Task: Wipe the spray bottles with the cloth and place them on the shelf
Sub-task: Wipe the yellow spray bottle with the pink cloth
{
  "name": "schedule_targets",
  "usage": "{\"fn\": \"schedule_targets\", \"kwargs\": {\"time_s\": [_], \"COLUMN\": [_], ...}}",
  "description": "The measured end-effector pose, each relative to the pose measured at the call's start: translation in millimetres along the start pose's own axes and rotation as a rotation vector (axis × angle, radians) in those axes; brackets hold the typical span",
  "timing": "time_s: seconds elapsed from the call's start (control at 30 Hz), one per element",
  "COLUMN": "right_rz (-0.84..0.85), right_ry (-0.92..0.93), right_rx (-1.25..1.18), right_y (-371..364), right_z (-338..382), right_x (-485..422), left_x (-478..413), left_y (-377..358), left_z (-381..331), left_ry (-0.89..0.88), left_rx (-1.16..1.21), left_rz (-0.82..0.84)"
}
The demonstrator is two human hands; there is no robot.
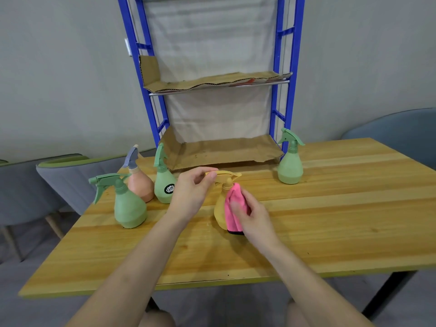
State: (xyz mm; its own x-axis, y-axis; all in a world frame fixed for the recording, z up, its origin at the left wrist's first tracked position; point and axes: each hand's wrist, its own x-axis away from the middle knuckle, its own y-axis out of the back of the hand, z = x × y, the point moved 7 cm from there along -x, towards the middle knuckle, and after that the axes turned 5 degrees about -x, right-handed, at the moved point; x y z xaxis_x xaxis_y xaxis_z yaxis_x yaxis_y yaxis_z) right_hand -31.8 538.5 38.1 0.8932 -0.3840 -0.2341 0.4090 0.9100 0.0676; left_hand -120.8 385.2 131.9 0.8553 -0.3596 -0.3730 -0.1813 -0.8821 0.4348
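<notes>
A yellow spray bottle (220, 208) stands upright at the table's middle. My left hand (192, 191) pinches its yellow trigger head from the left. My right hand (251, 214) presses a pink cloth (232, 206) against the bottle's right side. Three green spray bottles stand around: one at front left (128, 206), one with a round black label (164, 182) just left of my left hand, one at the far right (290, 162) by the shelf post. A peach bottle (140, 182) with a grey-blue head sits behind the front-left one. The blue shelf (278, 74) stands behind the table.
The shelf's cardboard-lined levels (219, 151) hold no bottles; the lower one sits at table height. The wooden table (342, 220) has bare surface on the right and front. Grey chairs (63, 175) stand at the left, another chair (398, 126) at the right.
</notes>
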Motion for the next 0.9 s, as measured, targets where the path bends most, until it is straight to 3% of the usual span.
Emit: {"fn": "schedule_targets", "kwargs": {"time_s": [0.1, 0.3, 0.67, 0.9], "right_rz": [0.041, 0.114, -0.373, -0.472], "right_ry": [-0.021, -0.033, 0.178, 0.208], "right_rx": [0.139, 0.188, -0.094, -0.072], "right_y": [3.1, 8.6, 17.4, -0.8], "right_z": [-10.1, -9.9, 26.0, 36.3], "right_x": [-4.1, -3.1, 11.7, -4.4], "left_x": [-0.7, 3.4, -1.5, -5.1], "left_y": [0.6, -0.8, 0.7, -0.7], "left_z": [-0.3, -4.3, -2.1, 1.7], "left_ry": [-0.008, -0.043, -0.063, -0.045], "left_rx": [-0.008, -0.071, -0.105, -0.125], "left_rz": [0.002, -0.014, -0.008, -0.020]}}
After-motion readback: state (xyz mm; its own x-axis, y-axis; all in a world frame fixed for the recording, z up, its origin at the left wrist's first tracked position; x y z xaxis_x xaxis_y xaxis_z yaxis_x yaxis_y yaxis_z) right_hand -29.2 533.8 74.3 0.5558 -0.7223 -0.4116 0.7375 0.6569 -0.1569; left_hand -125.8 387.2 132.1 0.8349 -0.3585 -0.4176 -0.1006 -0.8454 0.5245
